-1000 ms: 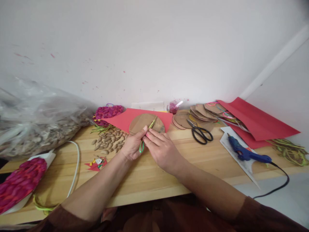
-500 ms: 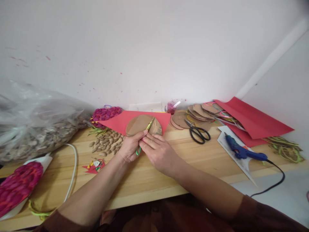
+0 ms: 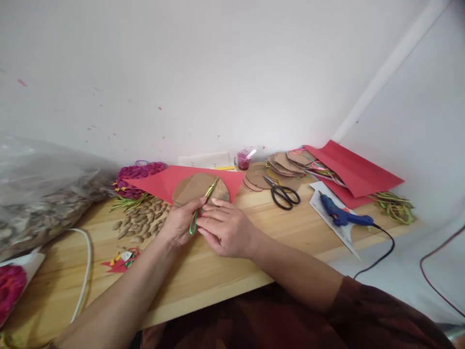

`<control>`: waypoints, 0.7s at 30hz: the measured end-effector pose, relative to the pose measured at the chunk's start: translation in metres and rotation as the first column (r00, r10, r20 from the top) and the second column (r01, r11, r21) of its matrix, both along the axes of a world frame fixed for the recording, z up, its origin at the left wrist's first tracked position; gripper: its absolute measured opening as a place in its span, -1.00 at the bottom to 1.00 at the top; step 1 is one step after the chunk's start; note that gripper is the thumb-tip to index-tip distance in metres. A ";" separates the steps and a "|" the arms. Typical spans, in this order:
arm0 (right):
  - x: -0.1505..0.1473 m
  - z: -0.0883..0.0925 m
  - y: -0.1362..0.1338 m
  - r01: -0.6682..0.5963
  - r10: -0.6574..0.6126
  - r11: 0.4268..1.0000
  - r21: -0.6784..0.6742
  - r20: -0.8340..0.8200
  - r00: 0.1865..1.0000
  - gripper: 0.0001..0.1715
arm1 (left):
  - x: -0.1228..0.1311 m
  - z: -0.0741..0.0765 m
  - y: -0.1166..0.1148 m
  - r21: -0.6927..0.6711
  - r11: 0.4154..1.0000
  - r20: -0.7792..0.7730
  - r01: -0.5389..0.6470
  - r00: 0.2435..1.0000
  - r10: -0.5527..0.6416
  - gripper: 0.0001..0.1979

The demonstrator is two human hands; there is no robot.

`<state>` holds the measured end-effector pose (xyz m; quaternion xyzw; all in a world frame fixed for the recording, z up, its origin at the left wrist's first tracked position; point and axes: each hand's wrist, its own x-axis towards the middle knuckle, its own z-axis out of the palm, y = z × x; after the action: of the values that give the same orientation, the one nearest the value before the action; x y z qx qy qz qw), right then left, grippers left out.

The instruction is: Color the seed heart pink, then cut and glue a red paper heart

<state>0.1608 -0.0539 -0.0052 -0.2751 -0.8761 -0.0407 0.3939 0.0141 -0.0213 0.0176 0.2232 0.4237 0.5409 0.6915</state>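
My left hand is closed, pinching a thin yellow-green strip bundle between thumb and fingers. The bundle slants up over a round cardboard disc, and a bright green cord loop hangs from its lower end. Close beside it, my right hand has its fingers slightly bent and apart, with the fingertips by the loop and the disc's near edge. Nothing shows in its grasp. Beneath the disc lies a red paper sheet.
Left of my hands are peanuts, a magenta piece, a red scrap and a plastic bag. To the right lie black-handled scissors, stacked cardboard discs, a blue glue gun and red paper.
The view has swung, so things on the table sit further left. My right hand's fingers have spread and drawn back from my left hand, showing more of the green loop.
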 end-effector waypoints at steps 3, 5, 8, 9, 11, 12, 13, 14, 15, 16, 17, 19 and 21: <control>0.011 0.008 0.007 0.033 -0.036 0.999 -0.033 -0.109 0.993 -0.79 | -0.003 -0.005 0.003 0.143 0.988 -0.005 -0.062 0.998 0.063 -0.70; 0.025 0.016 0.016 0.157 -0.172 0.982 -0.101 -0.164 0.971 -0.78 | -0.006 -0.007 0.006 0.215 0.973 -0.005 -0.085 0.996 0.088 -0.55; 0.059 0.026 0.029 0.463 -0.492 0.847 -0.263 -0.056 0.869 -0.75 | -0.011 -0.007 0.012 0.255 0.960 0.005 -0.112 0.993 0.114 -0.40; 0.073 0.027 0.032 0.563 -0.576 0.767 -0.309 0.058 0.816 -0.74 | -0.014 -0.007 0.014 0.267 0.955 0.013 -0.126 0.992 0.128 -0.36; 0.103 0.027 0.035 0.753 -0.696 0.559 -0.349 0.296 0.654 -0.72 | -0.017 -0.004 0.017 0.294 0.943 0.031 -0.157 0.987 0.155 -0.29; 0.118 0.025 0.034 0.792 -0.726 0.500 -0.349 0.329 0.604 -0.71 | -0.019 -0.003 0.019 0.304 0.938 0.041 -0.169 0.986 0.164 -0.28; 0.132 0.023 0.033 0.826 -0.752 0.443 -0.348 0.357 0.554 -0.70 | -0.021 -0.001 0.020 0.310 0.934 0.050 -0.180 0.984 0.173 -0.27; 0.145 0.020 0.032 0.866 -0.766 0.358 -0.349 0.421 0.486 -0.69 | -0.022 0.001 0.021 0.311 0.932 0.058 -0.187 0.982 0.178 -0.28; 0.156 0.017 0.030 0.893 -0.766 0.285 -0.349 0.477 0.431 -0.68 | -0.023 0.002 0.021 0.308 0.932 0.066 -0.192 0.981 0.180 -0.28; 0.165 0.013 0.028 0.904 -0.756 0.232 -0.358 0.519 0.399 -0.68 | -0.024 0.004 0.021 0.304 0.933 0.074 -0.192 0.981 0.178 -0.30; 0.172 0.010 0.027 0.904 -0.736 0.205 -0.374 0.550 0.394 -0.71 | -0.024 0.005 0.021 0.301 0.935 0.082 -0.188 0.982 0.171 -0.31; 0.178 0.005 0.026 0.905 -0.725 0.193 -0.380 0.567 0.393 -0.75 | -0.026 0.007 0.020 0.294 0.940 0.099 -0.176 0.983 0.153 -0.33; 0.179 0.002 0.026 0.907 -0.730 0.191 -0.376 0.564 0.387 -0.78 | -0.026 0.008 0.019 0.288 0.943 0.118 -0.165 0.984 0.136 -0.34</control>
<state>0.3397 -0.0275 -0.0035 -0.8090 -0.5834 0.0185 0.0701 -0.0124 -0.0020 0.0255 0.2648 0.3201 0.6597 0.6263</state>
